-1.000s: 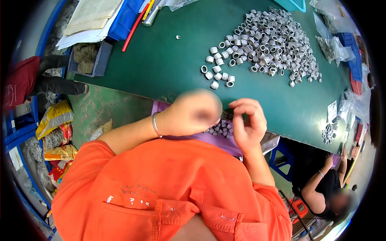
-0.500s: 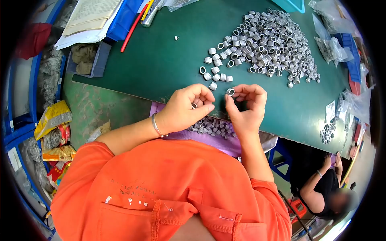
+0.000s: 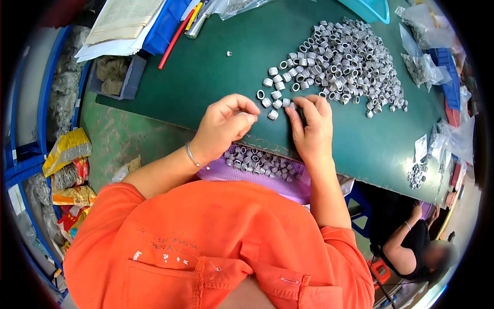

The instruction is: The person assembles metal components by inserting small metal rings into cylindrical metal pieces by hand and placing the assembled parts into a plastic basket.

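My left hand (image 3: 226,123) is raised over the table's front edge, its fingers curled together; what they hold, if anything, is hidden. My right hand (image 3: 312,126) reaches over the green table (image 3: 206,72), thumb and fingertips closed around a grey metal ring (image 3: 293,105) beside several loose rings (image 3: 272,115). Behind it spreads a large pile of the same rings (image 3: 350,62). Below the table edge, more rings (image 3: 257,162) lie in a purple container (image 3: 231,174) in front of my orange shirt.
A grey bin with cloth (image 3: 135,77), papers (image 3: 116,26), a red pencil (image 3: 172,47) and a blue tray are at the left. A teal basket (image 3: 378,11) stands at the back. Plastic bags (image 3: 422,69) lie at the right. Another person (image 3: 404,247) sits at lower right.
My right hand has moved forward to the loose rings, and the ring seen upright between its fingers is no longer visible there. My left hand has shifted left and its fingers have closed further.
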The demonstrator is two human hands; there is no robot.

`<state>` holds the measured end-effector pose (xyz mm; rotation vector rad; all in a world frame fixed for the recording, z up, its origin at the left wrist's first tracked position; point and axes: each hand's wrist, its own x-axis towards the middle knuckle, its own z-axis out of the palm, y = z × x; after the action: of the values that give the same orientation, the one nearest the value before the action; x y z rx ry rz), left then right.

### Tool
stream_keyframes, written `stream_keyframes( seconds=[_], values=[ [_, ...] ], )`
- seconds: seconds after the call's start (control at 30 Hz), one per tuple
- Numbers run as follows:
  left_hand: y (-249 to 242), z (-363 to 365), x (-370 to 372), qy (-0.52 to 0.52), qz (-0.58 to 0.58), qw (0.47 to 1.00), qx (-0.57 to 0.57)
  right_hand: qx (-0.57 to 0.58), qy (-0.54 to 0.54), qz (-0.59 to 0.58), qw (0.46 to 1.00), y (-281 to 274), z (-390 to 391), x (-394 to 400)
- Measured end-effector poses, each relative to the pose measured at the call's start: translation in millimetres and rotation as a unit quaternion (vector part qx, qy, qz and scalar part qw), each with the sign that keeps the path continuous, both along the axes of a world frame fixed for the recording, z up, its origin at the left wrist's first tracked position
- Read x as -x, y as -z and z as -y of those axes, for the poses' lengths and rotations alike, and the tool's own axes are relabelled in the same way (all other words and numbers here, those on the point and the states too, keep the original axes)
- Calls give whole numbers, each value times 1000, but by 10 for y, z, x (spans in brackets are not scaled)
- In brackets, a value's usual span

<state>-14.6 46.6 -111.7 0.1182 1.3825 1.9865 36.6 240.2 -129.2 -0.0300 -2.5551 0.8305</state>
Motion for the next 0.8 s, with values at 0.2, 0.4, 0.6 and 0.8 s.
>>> stream_keyframes(
  seconds=[0.2,0.4,0.6,0.8],
  values=[
    [145,105,144,-72,-101,991,43,311,26,101,945,-66,16,-174],
    [179,98,117,-66,-188,977,75,720,-54,123,680,-80,-9,-310],
    [154,111,96,-62,-186,977,79,752,-62,149,639,-111,-26,-334],
    [-9,91,7,99,-364,917,127,726,-100,228,641,-196,61,-404]
  ],
)
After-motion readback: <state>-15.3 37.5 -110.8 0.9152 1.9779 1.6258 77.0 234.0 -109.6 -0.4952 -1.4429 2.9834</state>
